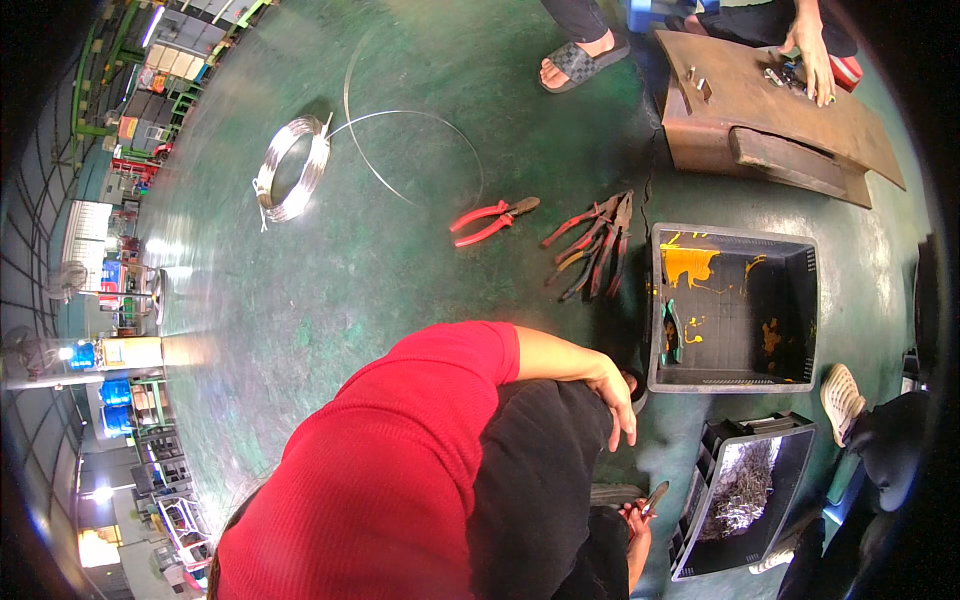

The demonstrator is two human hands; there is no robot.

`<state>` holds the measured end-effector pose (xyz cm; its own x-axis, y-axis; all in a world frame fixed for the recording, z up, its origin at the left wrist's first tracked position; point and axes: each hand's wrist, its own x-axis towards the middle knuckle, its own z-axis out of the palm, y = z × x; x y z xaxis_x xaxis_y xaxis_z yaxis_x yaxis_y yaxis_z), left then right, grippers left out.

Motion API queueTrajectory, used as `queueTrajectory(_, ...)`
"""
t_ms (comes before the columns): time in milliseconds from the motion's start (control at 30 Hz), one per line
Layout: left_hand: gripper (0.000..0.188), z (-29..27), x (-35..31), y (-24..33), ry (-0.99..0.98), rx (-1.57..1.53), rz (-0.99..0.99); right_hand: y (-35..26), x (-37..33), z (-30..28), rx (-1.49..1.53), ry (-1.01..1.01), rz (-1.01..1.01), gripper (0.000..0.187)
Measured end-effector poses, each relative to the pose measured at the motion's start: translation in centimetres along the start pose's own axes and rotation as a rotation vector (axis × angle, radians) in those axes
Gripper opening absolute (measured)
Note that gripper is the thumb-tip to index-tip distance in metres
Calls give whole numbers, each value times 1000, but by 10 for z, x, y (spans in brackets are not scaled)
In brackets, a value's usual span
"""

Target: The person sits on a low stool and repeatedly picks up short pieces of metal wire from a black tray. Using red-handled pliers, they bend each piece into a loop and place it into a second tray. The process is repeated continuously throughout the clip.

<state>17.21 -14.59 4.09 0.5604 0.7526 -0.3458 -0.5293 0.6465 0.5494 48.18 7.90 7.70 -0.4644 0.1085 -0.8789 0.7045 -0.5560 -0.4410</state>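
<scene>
1. Nearest, the person's right hand (634, 520) was low in view, its fingers curled around a slim, dark-tipped hand tool (656, 495), too small to identify; that tool pointed up, just beside the lower crate.
2. The left hand (615, 400) hung past a black-trousered knee (545, 430), fingers loosely extended and close together, below a red ribbed sleeve (450, 355).
3. To the right, a tilted black plastic crate (797, 470) held a tangled heap of short silvery wire pieces (742, 500).
4. Above it, a rectangular black plastic crate (735, 340), smeared orange-yellow inside, contained green-handled pliers (672, 332) along its left wall.
5. Left of that crate, a cluster of worn red-handled pliers (607, 240) lay on the green floor (380, 280), near 1 brighter red-handled pair (508, 216).
6. Farther off lay a round coil of shiny silver wire (315, 165), 1 loose strand looping rightward.
7. At upper right, a co-worker's hand (815, 65) reached over small metal parts on a rust-brown bench (740, 75).
</scene>
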Motion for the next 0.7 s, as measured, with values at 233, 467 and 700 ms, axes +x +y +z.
queueTrajectory(233,51,2,0,-2,4,-113,21,1,0,7,-8,33,-89,28)
queueTrajectory(467,51,-3,11,-9,-2,-10,60,-2,-5,8,-59,-21,-106,33)
queueTrajectory(700,50,-3,13,-8,2,33,69,6,-11,-6,-65,-38,-74,33)
